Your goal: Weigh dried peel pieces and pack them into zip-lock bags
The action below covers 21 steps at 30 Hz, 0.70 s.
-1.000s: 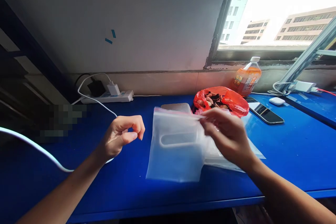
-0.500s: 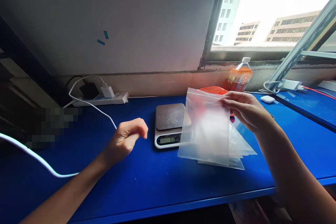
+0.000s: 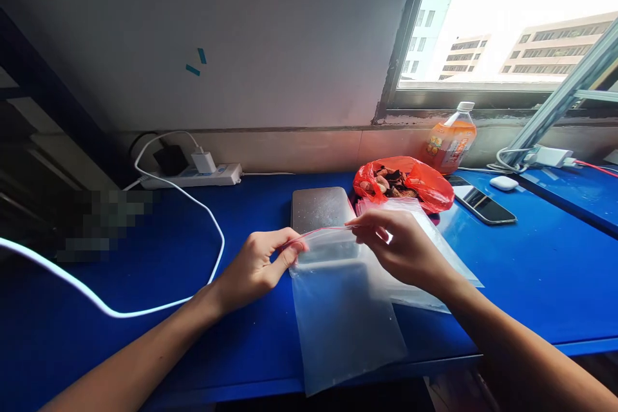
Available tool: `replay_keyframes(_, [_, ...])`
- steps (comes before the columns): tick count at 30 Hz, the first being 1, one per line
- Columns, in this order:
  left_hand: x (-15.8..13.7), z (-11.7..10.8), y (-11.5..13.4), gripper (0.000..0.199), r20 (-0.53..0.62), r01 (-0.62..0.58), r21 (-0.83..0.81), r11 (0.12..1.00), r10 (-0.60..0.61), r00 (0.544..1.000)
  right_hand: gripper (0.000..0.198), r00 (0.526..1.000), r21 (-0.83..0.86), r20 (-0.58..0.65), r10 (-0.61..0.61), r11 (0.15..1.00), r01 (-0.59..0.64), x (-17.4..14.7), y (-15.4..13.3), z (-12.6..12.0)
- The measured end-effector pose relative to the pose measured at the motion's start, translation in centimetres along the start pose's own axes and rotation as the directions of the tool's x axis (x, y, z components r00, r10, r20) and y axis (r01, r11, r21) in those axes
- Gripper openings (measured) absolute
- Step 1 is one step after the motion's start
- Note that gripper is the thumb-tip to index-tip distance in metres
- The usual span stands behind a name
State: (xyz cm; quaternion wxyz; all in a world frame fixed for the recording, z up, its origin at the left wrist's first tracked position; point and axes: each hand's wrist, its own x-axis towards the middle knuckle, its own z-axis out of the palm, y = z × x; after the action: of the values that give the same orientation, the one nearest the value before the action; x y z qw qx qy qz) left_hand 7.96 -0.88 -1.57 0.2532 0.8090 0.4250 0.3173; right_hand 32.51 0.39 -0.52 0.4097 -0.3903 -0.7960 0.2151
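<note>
A clear zip bag hangs in front of me over the blue table. My left hand pinches the left end of its red-lined top edge. My right hand pinches the right end of that edge. The bag's lower part reaches past the table's front edge. Behind the bag stands a small digital scale, its display hidden by the bag. Under my right hand lies a small pile of more clear bags.
A red plastic bag holding dark and pale pieces sits behind the scale. An orange drink bottle, a phone and white earbuds case lie to the right. A power strip and white cable are at left.
My right hand brought the bag down from the right to the middle. My left hand, empty before, now grips the bag's top edge. The bag now covers the scale's display.
</note>
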Motion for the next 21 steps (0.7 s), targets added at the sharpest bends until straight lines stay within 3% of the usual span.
replay_keyframes(9, [-0.4,-1.1,-0.2,0.024,-0.095,-0.098,0.072,0.993,0.104,0.990,0.019,0.994,-0.086,-0.023,-0.108,0.991,0.105,-0.1,0.3,-0.3])
replay_keyframes(14, [-0.1,-1.6,-0.8,0.028,-0.095,-0.044,0.126,0.991,0.057,0.994,0.018,0.994,-0.060,0.006,-0.109,0.992,0.109,-0.2,0.3,-0.2])
replay_keyframes(21, [0.0,-0.7,-0.7,0.019,-0.069,-0.058,0.165,0.985,0.070,0.995,0.015,0.990,-0.034,0.051,-0.129,0.991,0.130,-0.5,0.1,2.2])
